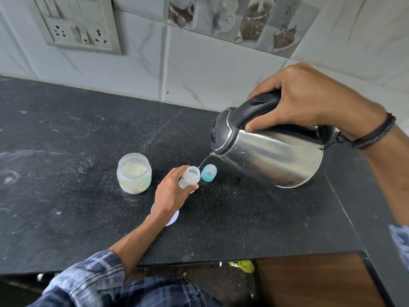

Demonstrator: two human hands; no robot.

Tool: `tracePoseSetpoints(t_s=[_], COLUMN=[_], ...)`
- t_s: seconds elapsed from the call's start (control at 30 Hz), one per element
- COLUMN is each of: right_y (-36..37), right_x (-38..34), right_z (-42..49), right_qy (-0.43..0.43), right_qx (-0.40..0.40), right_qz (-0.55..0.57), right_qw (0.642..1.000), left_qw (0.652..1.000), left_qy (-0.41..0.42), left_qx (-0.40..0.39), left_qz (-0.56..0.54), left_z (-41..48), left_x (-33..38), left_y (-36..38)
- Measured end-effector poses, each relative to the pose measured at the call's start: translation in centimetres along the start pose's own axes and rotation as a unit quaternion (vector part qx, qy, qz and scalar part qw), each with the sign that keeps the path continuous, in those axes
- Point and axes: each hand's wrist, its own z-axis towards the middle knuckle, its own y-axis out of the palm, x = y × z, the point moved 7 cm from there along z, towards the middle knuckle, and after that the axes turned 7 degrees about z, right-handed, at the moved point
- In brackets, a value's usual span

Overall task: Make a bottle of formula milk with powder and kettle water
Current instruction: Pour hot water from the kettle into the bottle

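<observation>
From my head camera, my right hand (309, 100) sits in the upper right of the frame, fingers and thumb wrapped round the black handle of the steel kettle (272, 156). The kettle is tipped with its spout down and to the left, its base lifted off the black worktop (66, 196). A thin stream of water (204, 160) runs from the spout into the open mouth of the small bottle (189, 177) just below centre. My left hand (170, 193) grips that bottle round its body, tilting it towards the spout. Just to the right of the bottle a blue cap (208, 172) stands on the worktop. To the left stands the open powder jar (134, 173), part full of pale powder. A white lid (174, 218) lies flat under my left wrist.
</observation>
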Motion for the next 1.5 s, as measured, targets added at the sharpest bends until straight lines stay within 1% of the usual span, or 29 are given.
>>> tracePoseSetpoints(t_s=[1.3, 1.5], right_y=[-0.88, -0.90], right_x=[-0.69, -0.44], right_z=[-0.26, -0.25], right_qy=[-0.004, 0.000], right_qx=[0.008, 0.013], right_qz=[-0.009, -0.006], right_qw=[1.000, 1.000], left_qw=[1.000, 1.000], left_qy=[-0.002, 0.001], left_qx=[-0.001, -0.002], left_qz=[0.005, -0.008], left_z=[0.16, 0.06], left_x=[-0.27, -0.15], left_y=[0.15, 0.12])
